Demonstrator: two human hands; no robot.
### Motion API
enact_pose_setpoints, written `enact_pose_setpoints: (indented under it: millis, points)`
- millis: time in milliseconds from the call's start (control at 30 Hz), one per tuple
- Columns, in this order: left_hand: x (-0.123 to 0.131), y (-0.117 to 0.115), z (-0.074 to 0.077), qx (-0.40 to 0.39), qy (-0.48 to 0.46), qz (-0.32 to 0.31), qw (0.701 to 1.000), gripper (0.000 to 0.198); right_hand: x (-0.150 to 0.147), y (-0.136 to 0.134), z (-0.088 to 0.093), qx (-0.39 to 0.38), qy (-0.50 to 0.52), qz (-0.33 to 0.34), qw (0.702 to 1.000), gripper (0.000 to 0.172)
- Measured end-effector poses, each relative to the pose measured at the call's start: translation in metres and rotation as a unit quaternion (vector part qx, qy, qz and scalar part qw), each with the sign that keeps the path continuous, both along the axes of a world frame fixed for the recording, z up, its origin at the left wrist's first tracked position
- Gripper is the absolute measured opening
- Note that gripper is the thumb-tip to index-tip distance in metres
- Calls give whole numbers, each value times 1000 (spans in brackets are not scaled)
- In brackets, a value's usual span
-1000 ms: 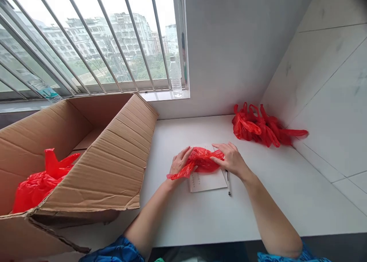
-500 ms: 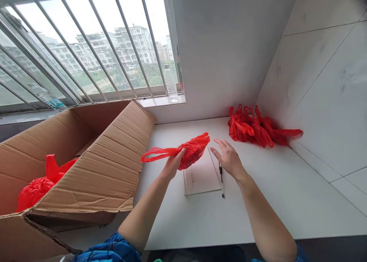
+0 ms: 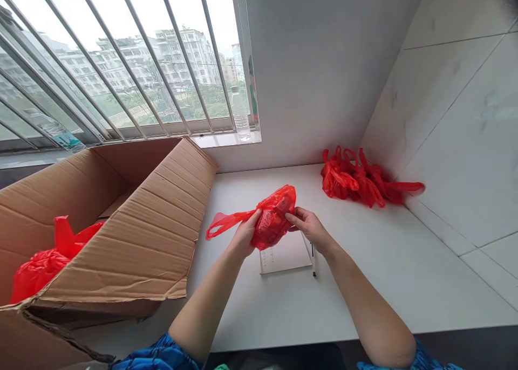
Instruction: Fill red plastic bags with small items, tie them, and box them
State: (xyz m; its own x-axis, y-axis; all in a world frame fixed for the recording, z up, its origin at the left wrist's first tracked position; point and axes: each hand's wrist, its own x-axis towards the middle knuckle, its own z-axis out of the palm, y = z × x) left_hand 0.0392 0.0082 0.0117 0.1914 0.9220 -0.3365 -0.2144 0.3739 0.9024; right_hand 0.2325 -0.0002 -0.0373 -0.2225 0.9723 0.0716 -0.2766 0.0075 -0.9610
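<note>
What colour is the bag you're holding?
The bag is bright red, gripped between the left hand and right hand; the head view shows it best.

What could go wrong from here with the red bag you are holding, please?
The thin red bag is pinched between the left hand and the right hand; a hard pull might tear it. Its loose handle hangs free to the left and could snag. The pen beside the notepad lies just under the right hand and could be knocked away.
</note>
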Motion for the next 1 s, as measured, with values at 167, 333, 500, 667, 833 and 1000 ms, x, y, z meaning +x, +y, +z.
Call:
enact_pose_setpoints:
  millis: [167,333,500,667,833,1000]
  points:
    - [-1,-1,0,-23,-8,-3,1000,40,0,2,-4,-5,12,1,1000,42]
    - [0,-2,2,-30,-10,-13,999,41,-1,2,-4,-7,11,1,1000,43]
    - [-2,-2,2,-17,15,-5,1000,48,0,3,-6,0,-1,11,1000,42]
    - [-9,4,-1,194,144,7,970,39,7,6,-13,26,-92,-19,995,37]
    - [-25,7,-6,238,295,-80,922,33,17,3,-11,56,-174,-46,982,40]
    - [-42,-1,-6,294,381,-183,857,46,20,0,-11,95,-311,-72,943,37]
